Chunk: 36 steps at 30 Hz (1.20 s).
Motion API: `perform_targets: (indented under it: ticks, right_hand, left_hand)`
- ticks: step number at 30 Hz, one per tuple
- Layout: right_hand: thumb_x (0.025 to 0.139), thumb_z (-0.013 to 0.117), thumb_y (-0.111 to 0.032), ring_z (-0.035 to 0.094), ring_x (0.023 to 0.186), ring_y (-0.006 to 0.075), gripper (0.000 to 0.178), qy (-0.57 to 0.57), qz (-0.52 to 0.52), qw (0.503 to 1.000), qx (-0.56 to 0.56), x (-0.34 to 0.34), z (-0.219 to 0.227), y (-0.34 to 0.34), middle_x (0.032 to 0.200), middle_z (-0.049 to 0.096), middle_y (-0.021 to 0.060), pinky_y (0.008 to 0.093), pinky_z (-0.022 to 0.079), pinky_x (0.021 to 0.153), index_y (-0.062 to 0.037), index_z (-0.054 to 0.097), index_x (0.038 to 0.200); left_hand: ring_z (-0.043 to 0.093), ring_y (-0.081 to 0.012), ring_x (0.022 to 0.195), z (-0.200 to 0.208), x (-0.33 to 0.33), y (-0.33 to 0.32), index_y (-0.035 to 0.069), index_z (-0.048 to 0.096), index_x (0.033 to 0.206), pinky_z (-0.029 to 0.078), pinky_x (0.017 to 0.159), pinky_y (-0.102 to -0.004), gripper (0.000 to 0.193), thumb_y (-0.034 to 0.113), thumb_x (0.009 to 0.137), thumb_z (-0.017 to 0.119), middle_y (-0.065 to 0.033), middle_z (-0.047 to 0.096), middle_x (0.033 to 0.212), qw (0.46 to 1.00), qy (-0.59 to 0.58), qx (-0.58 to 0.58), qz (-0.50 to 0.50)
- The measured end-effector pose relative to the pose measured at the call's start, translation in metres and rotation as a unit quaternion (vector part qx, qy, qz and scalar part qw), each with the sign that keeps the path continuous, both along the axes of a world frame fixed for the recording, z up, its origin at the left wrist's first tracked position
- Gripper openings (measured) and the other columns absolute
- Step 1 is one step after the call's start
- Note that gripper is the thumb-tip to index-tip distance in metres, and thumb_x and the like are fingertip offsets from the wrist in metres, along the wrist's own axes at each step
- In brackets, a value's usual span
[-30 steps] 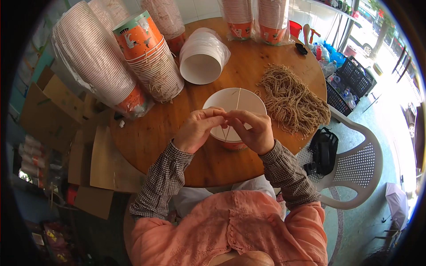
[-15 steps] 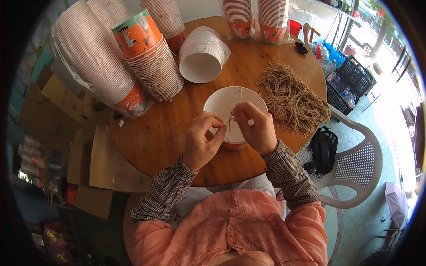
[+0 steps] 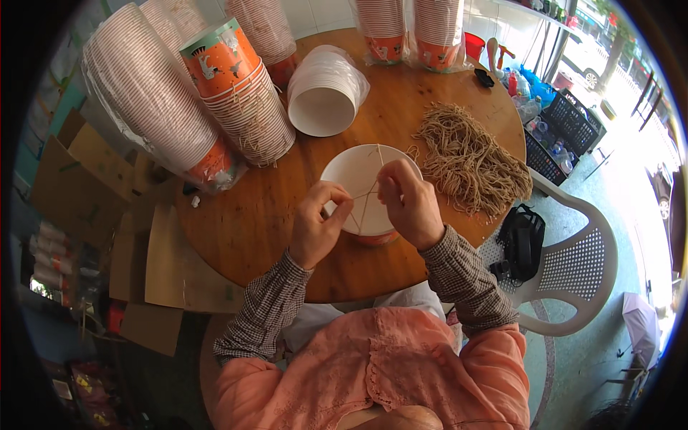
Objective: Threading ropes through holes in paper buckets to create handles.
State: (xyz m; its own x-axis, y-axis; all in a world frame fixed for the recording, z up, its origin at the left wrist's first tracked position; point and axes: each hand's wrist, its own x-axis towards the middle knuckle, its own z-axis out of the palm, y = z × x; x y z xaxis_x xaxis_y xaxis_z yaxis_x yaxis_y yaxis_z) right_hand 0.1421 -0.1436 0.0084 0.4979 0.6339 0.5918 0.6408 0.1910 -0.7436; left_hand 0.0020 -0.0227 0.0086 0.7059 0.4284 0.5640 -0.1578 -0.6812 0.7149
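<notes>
A white-lined paper bucket (image 3: 342, 172) with an orange outside stands before me on the round table. Thin tan string (image 3: 365, 204) spans its mouth from the far rim to the near rim. My left hand (image 3: 317, 222) pinches a strand of it at the bucket's left side. Over the right side of the rim, my right hand (image 3: 410, 204) is closed on the string as well. Between the two hands the strands run taut and meet near the middle of the mouth. The right fingertips are partly hidden behind the hand.
A pile of tan string (image 3: 473, 158) lies at the right. Tall stacks of orange paper buckets (image 3: 247, 100) stand at the back left, beside a bagged white stack (image 3: 322, 107). Cardboard boxes (image 3: 168, 258) sit left of the table, a plastic chair (image 3: 573, 258) right.
My hands have moved apart, the left one going left, and the string between them is now stretched. The bucket has shifted slightly left and nearer to me.
</notes>
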Motion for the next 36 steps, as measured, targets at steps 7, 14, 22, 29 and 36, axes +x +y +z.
perform_targets:
  ticks: [7, 14, 22, 29, 36]
  right_hand:
    - [0.093, 0.053, -0.008, 0.064, 0.069, 0.037, 0.005, -0.044, -0.009, 0.999, -0.023, -0.003, 0.002, -0.003, 0.074, 0.063, 0.0168, 0.0418, 0.051, 0.059, -0.0054, 0.049, 0.095]
    - [0.091, 0.054, -0.005, 0.065, 0.072, 0.035, 0.012, -0.077, 0.012, 0.997, 0.015, -0.004, 0.003, -0.006, 0.078, 0.064, 0.0161, 0.0407, 0.051, 0.06, -0.005, 0.051, 0.102]
    - [0.091, 0.057, -0.006, 0.063, 0.065, 0.0299, 0.014, -0.211, -0.124, 0.967, 0.077, 0.034, 0.006, 0.008, 0.075, 0.062, 0.0141, 0.0385, 0.051, 0.054, -0.0047, 0.053, 0.105]
    - [0.092, 0.057, -0.007, 0.062, 0.064, 0.032, 0.013, -0.253, -0.205, 0.943, 0.074, 0.082, -0.001, 0.017, 0.075, 0.062, 0.0145, 0.0394, 0.049, 0.054, -0.0065, 0.051, 0.104]
    - [0.094, 0.055, -0.01, 0.062, 0.063, 0.033, 0.01, -0.171, -0.198, 0.963, 0.06, 0.086, -0.024, 0.005, 0.073, 0.061, 0.0153, 0.0404, 0.049, 0.054, -0.0063, 0.051, 0.102]
  left_hand:
    - [0.066, -0.0177, 0.078, 0.01, 0.017, -0.007, -0.002, 0.066, 0.098, 0.052, 0.069, -0.0278, 0.02, 0.012, 0.083, 0.071, -0.0104, 0.069, 0.089, 0.999, 0.025, 0.003, -0.027]
    - [0.068, -0.018, 0.075, 0.018, 0.02, -0.012, -0.001, 0.066, 0.092, 0.053, 0.067, -0.0286, 0.014, 0.009, 0.084, 0.069, -0.0119, 0.069, 0.084, 0.989, 0.092, -0.108, -0.051]
    - [0.064, -0.0272, 0.069, 0.013, 0.002, -0.029, 0.005, 0.064, 0.08, 0.047, 0.084, -0.0358, 0.009, 0.01, 0.078, 0.07, -0.0088, 0.068, 0.077, 0.992, 0.097, 0.085, -0.008]
    - [0.064, -0.0204, 0.077, 0.001, -0.005, -0.041, 0.008, 0.059, 0.08, 0.04, 0.092, -0.0385, 0.009, 0.006, 0.079, 0.068, -0.0022, 0.067, 0.081, 0.979, 0.096, 0.179, -0.004]
    - [0.064, -0.019, 0.084, -0.007, -0.004, -0.003, 0.01, 0.057, 0.086, 0.033, 0.102, -0.043, 0.013, 0.005, 0.078, 0.066, -0.0018, 0.066, 0.085, 0.957, 0.068, 0.281, 0.04]
